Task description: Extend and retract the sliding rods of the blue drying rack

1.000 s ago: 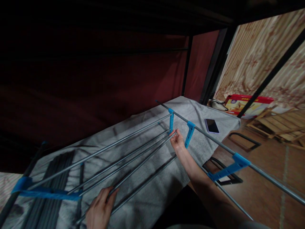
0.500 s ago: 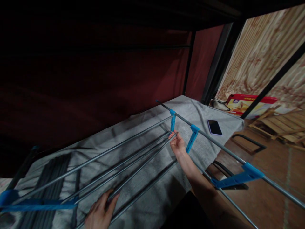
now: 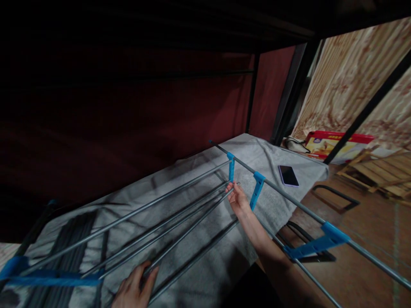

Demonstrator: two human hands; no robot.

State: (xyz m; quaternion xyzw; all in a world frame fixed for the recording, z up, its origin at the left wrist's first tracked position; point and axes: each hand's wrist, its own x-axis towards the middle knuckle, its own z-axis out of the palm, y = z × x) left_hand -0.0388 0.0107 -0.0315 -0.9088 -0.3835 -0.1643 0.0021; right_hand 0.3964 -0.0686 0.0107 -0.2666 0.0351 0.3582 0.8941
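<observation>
Since half a second ago, little has moved beyond a slight tip of the view; both hands keep hold of the same metal rod (image 3: 188, 232). It slants between them, over the middle of the grey-covered bed (image 3: 257, 158). Curled round its lower part is the left hand (image 3: 136, 288), toward the bed's left end; the right hand (image 3: 237, 200) pinches it close to the far tip, just beside the lower end of a blue bracket (image 3: 231, 167). A phone (image 3: 288, 176) lies near the bed's right-hand corner, apart from the hands. At the left end lies a bundle of dark rods (image 3: 72, 244), beneath another blue piece (image 3: 51, 277).
</observation>
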